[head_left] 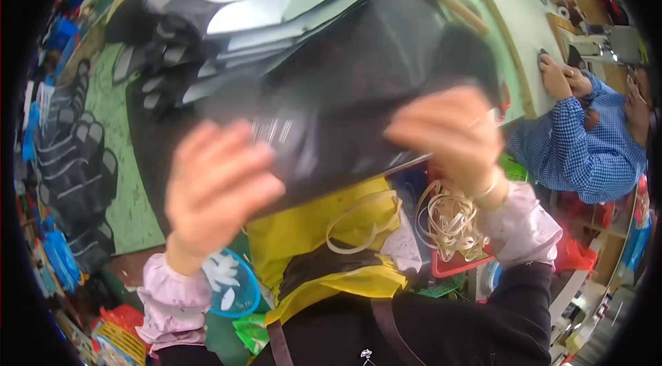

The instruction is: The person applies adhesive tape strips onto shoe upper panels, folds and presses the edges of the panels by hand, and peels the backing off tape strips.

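My left hand (217, 187) is over the near left part of a black, shiny sheet-like surface (324, 135), its blurred fingers stretched out and partly apart. Over the right part of that surface is my right hand (452, 131), smeared by motion; whether its fingertips pinch anything cannot be made out. Short pale stripes (272, 130) show on the black surface beside my left fingers. Beyond both hands lies a fanned pile of black and pale grey cut pieces (283, 14), the topmost with a white curved edge.
Dark grey-patched pieces (76, 159) lie in rows on the green tabletop (131, 187) at left. A blue basket (238, 290) holds white pieces; a red tray (448, 266) holds coiled cream strips (452, 218). At right, a co-worker in a checked sleeve (572, 138) works at a pale table (514, 14).
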The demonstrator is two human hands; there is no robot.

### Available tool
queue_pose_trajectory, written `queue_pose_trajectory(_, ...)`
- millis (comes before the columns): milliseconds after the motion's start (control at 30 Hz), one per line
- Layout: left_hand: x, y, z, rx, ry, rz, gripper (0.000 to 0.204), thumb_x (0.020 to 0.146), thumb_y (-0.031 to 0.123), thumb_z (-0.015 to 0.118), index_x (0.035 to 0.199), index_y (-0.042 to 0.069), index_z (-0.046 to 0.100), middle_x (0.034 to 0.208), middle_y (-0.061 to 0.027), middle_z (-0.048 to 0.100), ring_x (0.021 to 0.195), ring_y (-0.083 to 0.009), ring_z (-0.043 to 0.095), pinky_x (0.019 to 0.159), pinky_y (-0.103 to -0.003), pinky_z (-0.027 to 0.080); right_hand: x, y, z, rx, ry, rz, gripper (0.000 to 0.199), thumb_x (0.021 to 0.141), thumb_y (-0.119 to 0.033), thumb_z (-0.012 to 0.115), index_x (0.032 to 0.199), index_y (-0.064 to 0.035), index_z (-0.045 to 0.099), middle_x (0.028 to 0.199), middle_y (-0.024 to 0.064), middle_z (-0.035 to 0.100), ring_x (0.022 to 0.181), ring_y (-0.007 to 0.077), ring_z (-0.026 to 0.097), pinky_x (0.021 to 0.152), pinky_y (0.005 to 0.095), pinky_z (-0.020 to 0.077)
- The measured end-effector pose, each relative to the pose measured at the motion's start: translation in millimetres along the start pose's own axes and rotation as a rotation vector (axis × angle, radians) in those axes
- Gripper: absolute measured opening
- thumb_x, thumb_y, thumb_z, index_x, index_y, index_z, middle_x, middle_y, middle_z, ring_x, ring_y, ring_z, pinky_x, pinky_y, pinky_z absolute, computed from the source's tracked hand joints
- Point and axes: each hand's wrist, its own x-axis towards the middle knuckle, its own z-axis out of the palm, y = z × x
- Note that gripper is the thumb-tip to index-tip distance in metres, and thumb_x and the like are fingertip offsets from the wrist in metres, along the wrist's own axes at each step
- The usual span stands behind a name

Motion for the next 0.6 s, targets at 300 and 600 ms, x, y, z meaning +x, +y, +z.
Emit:
queue_pose_trajectory(300, 127, -103, 35, 0.090, 0.027, -0.153, 0.057, 0.091, 0.017, 0.075, 0.144, 0.006, 0.060, 0.152, -0.0121, 0.058, 0.147, -0.0323, 0.047, 0.122, -0.043, 0.034, -83, 185, -94, -0.754, 0.152, 0.456, 0.032, 0.097, -0.014, 0.069, 0.128, -0.0135, 0.074, 0.130, 0.0051, 0.072, 0.121, 0.0254, 0.063, 0.108, 0.0372, 0.0418)
queue_pose_trajectory(600, 124, -77, 0, 0.377, 0.229, -0.103, 0.018, 0.093, 0.015, 0.071, 0.107, 0.008, 0.079, 0.093, -0.0095, 0.077, 0.076, -0.0280, 0.073, 0.070, -0.037, 0.059, -35, 92, -45, -0.226, 0.180, 0.379, 0.021, 0.097, -0.006, 0.067, 0.118, -0.0049, 0.073, 0.124, 0.0091, 0.072, 0.114, 0.0273, 0.066, 0.103, 0.0382, 0.0470)
